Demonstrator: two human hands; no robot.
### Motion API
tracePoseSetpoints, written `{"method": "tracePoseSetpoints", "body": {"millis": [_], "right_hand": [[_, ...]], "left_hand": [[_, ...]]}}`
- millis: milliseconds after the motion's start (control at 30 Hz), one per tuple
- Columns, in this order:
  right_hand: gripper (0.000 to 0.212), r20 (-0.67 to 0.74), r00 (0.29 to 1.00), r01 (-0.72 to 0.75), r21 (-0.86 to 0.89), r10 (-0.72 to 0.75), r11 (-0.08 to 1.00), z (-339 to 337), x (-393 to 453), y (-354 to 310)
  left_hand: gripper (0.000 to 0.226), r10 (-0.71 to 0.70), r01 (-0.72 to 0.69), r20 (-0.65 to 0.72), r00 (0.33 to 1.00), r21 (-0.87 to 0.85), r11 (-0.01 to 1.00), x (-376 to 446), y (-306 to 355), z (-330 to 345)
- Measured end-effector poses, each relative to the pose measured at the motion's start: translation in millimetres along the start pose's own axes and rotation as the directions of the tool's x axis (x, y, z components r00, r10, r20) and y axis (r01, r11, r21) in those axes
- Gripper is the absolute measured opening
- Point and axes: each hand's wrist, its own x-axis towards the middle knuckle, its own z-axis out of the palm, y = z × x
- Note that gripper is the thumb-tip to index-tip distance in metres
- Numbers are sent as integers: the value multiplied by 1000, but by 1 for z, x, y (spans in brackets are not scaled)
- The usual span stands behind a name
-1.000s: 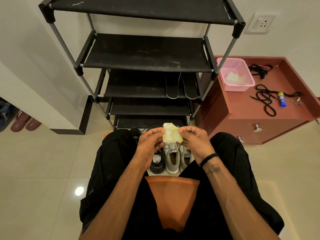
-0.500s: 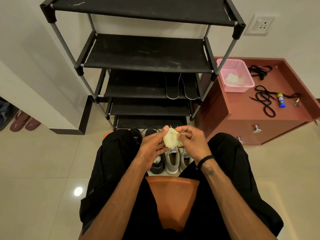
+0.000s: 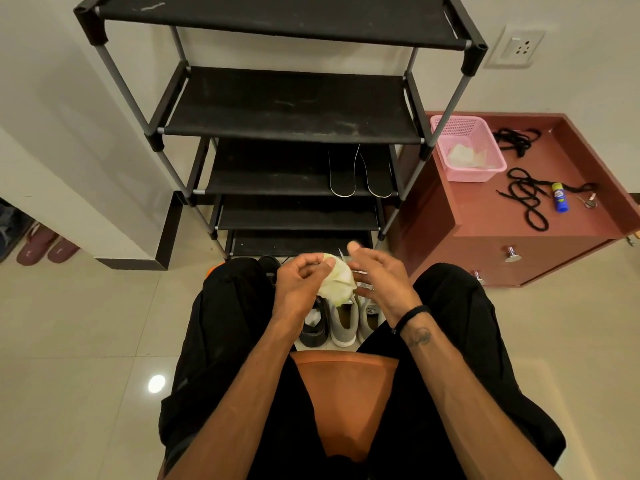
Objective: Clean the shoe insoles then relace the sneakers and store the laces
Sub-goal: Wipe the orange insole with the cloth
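Observation:
I sit on an orange stool (image 3: 346, 393) with both hands raised over my knees. My left hand (image 3: 298, 285) pinches a crumpled pale cloth (image 3: 338, 284). My right hand (image 3: 381, 282) is beside the cloth with its fingers spread; the lower fingers touch the cloth's right edge. Below the hands on the floor stand a grey sneaker (image 3: 343, 322), a dark shoe (image 3: 314, 325) and part of a white shoe (image 3: 370, 311). Two black insoles (image 3: 360, 171) lie on the third shelf of the black shoe rack (image 3: 294, 129). Black laces (image 3: 526, 200) lie loose on the red cabinet (image 3: 491, 209).
A pink basket (image 3: 467, 147) holding pale wipes sits on the cabinet's near left corner. More black laces (image 3: 516, 140) lie behind it, and a blue tube (image 3: 558, 202) lies by the front laces. Maroon slippers (image 3: 45, 244) rest on the tiled floor at far left.
The cloth was stretched between both hands. Now it is bunched in my left hand, and my right hand has opened its fingers and drawn slightly away.

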Motion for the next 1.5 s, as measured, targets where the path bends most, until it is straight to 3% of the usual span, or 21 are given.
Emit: {"method": "tracePoseSetpoints", "body": {"millis": [100, 233, 300, 433, 533, 600, 800, 967, 1100, 1233, 1367, 1500], "right_hand": [[62, 71, 997, 4, -96, 3, 995, 2, -3, 5], [19, 87, 994, -65, -47, 69, 997, 2, -1, 6], [13, 58, 994, -91, 3, 90, 996, 2, 0, 5], [11, 38, 986, -166, 200, 161, 966, 1, 3, 2], [34, 163, 955, -291, 366, 247, 884, 2, -2, 0], [37, 258, 929, -357, 434, 266, 827, 4, -6, -2], [14, 257, 910, -410, 431, 327, 804, 9, 2, 2], [12, 290, 898, -434, 442, 332, 785, 9, 22, -2], [17, 187, 928, -372, 404, 323, 836, 2, 51, -2], [31, 84, 924, -380, 328, 374, 865, 0, 89, 10], [34, 40, 902, -425, 259, 430, 868, 10, 121, 26], [38, 57, 880, -471, 241, 472, 849, 26, 157, 43]], "left_hand": [[18, 65, -65, 3, 998, 30, 997, 0, 0, 0], [16, 57, -56, -68, 996, 16, 998, 3, -2, -1], [14, 20, -24, -113, 993, -36, 999, 4, -2, -2], [11, -41, 35, -121, 992, -58, 998, 5, -3, -1], [15, -46, 38, -106, 993, -76, 996, 6, -3, 0], [19, -54, 44, -101, 993, -104, 994, 6, -2, 1], [18, -91, 78, -128, 988, -102, 992, 10, -5, 0], [17, -170, 156, -192, 967, -86, 984, 31, -9, -2], [25, -219, 199, -302, 928, -96, 975, 68, 5, -18], [39, -242, 256, -153, 958, 80, 963, 105, 13, -40], [42, -471, 478, -92, 877, 248, 843, 144, 4, -55], [45, -516, 468, 54, 855, 349, 812, 199, 13, -80]]}}
